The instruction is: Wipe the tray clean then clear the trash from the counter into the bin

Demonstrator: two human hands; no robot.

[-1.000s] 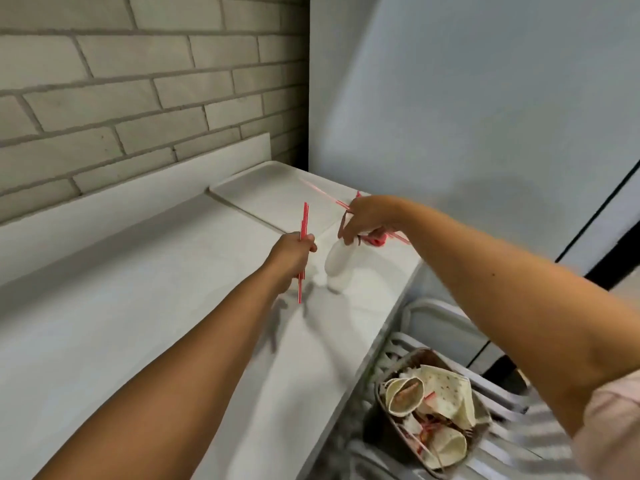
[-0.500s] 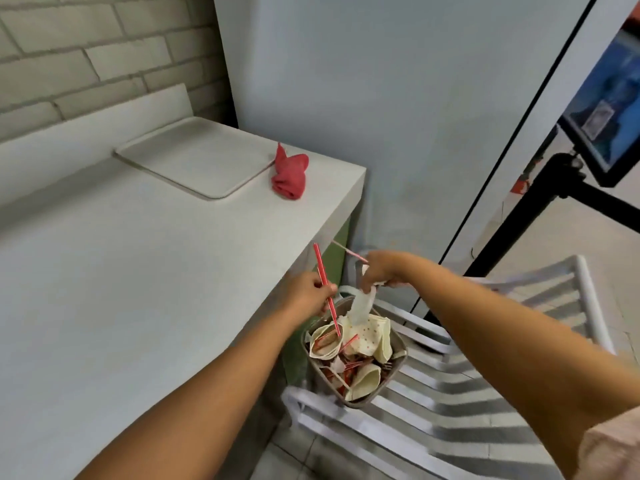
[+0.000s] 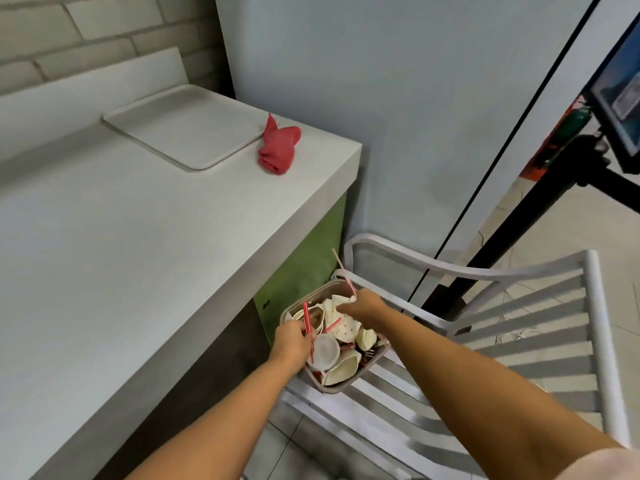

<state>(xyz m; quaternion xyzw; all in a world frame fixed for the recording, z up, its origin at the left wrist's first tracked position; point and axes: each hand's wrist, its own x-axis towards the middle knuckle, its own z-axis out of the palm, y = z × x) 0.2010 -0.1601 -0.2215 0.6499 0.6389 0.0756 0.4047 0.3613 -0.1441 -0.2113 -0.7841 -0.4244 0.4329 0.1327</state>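
Beside the counter (image 3: 138,254), the bin (image 3: 334,389) lies directly below your hands: your left hand (image 3: 292,344) grips a near-upright red straw (image 3: 306,317), your right hand (image 3: 367,306) pinches a striped straw (image 3: 348,282) over its far rim.

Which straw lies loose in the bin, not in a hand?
The short straw on the spotted paper; the left hand grips the red one, the right hand the pale one.

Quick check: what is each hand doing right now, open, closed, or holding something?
Left hand: closed, grip on a red straw over the bin.
Right hand: closed, grip on a striped straw over the same bin.
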